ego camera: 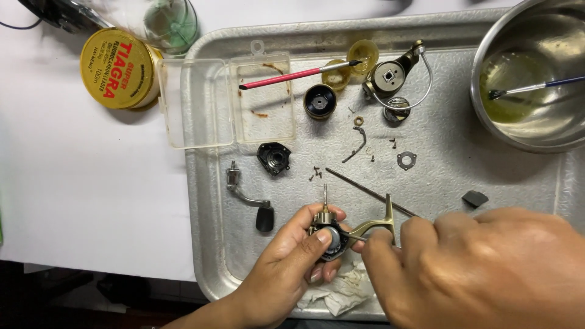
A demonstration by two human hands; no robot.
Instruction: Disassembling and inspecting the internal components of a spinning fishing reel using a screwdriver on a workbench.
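Spread across an aluminium tray [244, 256] are fishing reel parts. The reel body [332, 234], near the front edge, is gripped by the left hand [292, 262], shaft pointing away; the right hand [481, 268] is pinched closed on its foot.

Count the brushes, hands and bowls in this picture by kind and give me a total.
Brushes: 2, one red-handled, one blue-handled
Hands: 2, left hand, right hand
Bowls: 1, steel bowl
Total: 5
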